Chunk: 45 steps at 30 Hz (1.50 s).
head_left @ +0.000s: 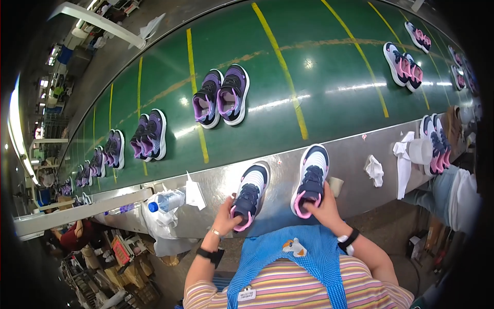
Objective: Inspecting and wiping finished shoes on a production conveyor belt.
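Note:
My left hand [226, 218] grips the heel of a white and navy sneaker [251, 188] with a pink collar, its thumb inside the opening. Its mate, a second white and navy sneaker [313, 172], is held at the heel by my right hand [323, 207], the thumb likewise in the shoe. Both toes point away from me, over the metal ledge [280, 206], a small gap between the shoes. Whether the soles touch the ledge I cannot tell. Beside the right sneaker stands a small beige cylinder [335, 186], partly behind my right hand.
Beyond the ledge runs a green conveyor belt [278, 123] with yellow lines, carrying pairs of purple-black sneakers [221, 96] and navy-pink sneakers [403, 67]. On the ledge lie a white cloth [374, 171], a blue-capped bottle [167, 201] and a translucent cup [420, 151]. Another person [447, 193] stands at right.

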Each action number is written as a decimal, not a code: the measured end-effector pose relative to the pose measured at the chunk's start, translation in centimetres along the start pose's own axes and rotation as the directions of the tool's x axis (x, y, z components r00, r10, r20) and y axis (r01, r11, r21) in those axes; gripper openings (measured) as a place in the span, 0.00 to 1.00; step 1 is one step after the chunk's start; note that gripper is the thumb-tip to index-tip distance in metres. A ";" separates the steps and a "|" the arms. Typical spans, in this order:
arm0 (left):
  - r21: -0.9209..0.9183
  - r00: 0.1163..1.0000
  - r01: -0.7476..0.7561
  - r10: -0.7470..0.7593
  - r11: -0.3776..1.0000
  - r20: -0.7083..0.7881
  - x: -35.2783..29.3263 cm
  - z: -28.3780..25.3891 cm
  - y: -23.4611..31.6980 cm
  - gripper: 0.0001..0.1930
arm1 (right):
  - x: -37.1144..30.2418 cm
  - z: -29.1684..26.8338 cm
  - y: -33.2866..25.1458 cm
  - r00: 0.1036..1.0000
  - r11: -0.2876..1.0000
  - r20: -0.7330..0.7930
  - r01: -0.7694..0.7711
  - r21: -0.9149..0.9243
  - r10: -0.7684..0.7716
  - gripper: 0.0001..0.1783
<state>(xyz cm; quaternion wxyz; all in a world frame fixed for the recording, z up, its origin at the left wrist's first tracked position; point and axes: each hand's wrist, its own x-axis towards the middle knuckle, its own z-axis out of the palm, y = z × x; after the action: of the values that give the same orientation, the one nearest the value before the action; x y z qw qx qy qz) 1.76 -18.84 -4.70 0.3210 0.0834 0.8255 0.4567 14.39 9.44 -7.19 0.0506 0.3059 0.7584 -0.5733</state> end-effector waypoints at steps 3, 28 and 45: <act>-0.240 0.926 0.375 -0.350 0.896 0.140 1.1 0.3 -3.5 0.16 | 0.1 0.7 0.9 0.997 0.999 -0.079 0.003 0.052 0.002 0.30; -0.817 0.818 0.530 0.115 0.228 0.563 4.2 6.1 2.3 0.18 | -1.1 -1.6 -2.1 0.909 0.869 0.411 -0.254 0.426 0.064 0.23; -0.249 0.881 -0.173 0.263 0.953 0.394 3.0 1.9 1.9 0.27 | 1.1 -0.6 -2.9 0.906 0.966 0.378 0.104 0.238 -0.190 0.23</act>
<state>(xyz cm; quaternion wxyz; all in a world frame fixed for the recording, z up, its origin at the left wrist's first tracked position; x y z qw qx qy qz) 0.26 -15.14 -5.19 0.4455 0.2393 0.6694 0.5442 12.16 9.98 -5.07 0.1272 0.1282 0.6876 -0.7033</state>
